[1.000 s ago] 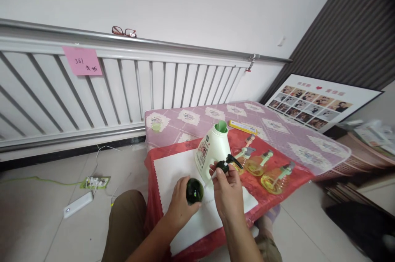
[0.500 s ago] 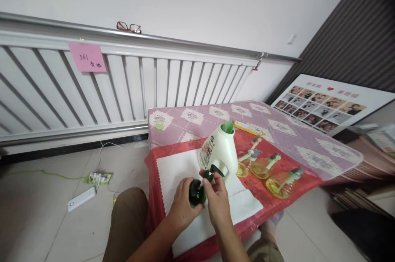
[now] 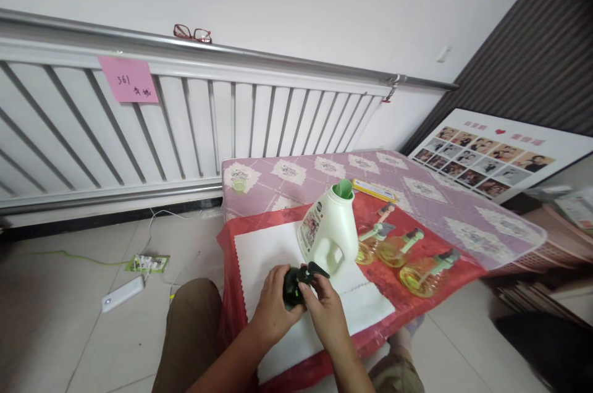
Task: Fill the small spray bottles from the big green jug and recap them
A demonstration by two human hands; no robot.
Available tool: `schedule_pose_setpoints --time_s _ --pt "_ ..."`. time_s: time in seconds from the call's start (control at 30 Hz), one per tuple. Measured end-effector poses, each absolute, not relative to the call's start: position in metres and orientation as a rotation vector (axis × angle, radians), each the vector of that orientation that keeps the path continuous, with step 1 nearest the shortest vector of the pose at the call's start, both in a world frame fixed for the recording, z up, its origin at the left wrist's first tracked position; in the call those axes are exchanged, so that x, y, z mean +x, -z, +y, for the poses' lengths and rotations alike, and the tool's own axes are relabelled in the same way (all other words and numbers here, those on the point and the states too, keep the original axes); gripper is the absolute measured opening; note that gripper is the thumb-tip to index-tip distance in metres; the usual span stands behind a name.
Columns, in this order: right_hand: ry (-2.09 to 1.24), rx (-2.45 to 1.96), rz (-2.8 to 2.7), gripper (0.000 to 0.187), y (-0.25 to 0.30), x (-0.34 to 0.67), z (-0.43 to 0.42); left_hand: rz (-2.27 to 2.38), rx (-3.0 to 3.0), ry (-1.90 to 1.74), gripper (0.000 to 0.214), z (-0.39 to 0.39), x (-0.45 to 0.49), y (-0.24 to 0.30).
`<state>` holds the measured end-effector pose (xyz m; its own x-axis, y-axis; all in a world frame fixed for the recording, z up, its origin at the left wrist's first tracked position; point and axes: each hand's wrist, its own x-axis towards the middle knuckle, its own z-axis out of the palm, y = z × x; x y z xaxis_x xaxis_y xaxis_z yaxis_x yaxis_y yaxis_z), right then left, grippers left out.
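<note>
Wrapped around a dark green pump bottle (image 3: 291, 288) is my left hand (image 3: 271, 306), low over the white cloth (image 3: 259, 251). My right hand (image 3: 327, 312) pinches the dark pump head (image 3: 306, 273) at the bottle's neck; its spout points right. The pump head sits against the bottle top, though whether it is screwed on I cannot tell. Just beyond my hands stands a pale green detergent jug (image 3: 327, 226), its mouth uncapped with a green spout inside.
Several clear bottles of yellow liquid, among them a rightmost bottle (image 3: 419, 275), lie on the red cloth (image 3: 384, 312). A yellow box (image 3: 374, 190) and a green cap (image 3: 239, 185) rest on the patterned tablecloth (image 3: 333, 167). A radiator (image 3: 199, 127) runs behind.
My right hand has brought the pump head down onto the bottle's neck, and its spout has swung further right. The view has shifted slightly.
</note>
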<state>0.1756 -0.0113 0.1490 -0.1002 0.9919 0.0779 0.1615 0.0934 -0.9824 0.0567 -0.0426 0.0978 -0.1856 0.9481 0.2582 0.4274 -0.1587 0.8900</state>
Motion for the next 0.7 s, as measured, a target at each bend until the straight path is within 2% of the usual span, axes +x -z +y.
schedule_pose_setpoints --time_s 0.3,0.5,0.7 --pt "-1.040 -1.219 -1.557 0.030 -0.145 0.174 -0.011 1.593 1.582 -1.342 0.065 -0.043 0.056 -0.098" --pt "-1.021 -1.227 -1.569 0.037 -0.131 0.176 -0.011 1.602 1.588 -1.333 0.066 -0.043 0.056 -0.097" --pt "-1.023 -1.218 -1.618 0.048 -0.141 0.176 -0.009 1.599 1.597 -1.327 0.066 -0.043 0.056 -0.099"
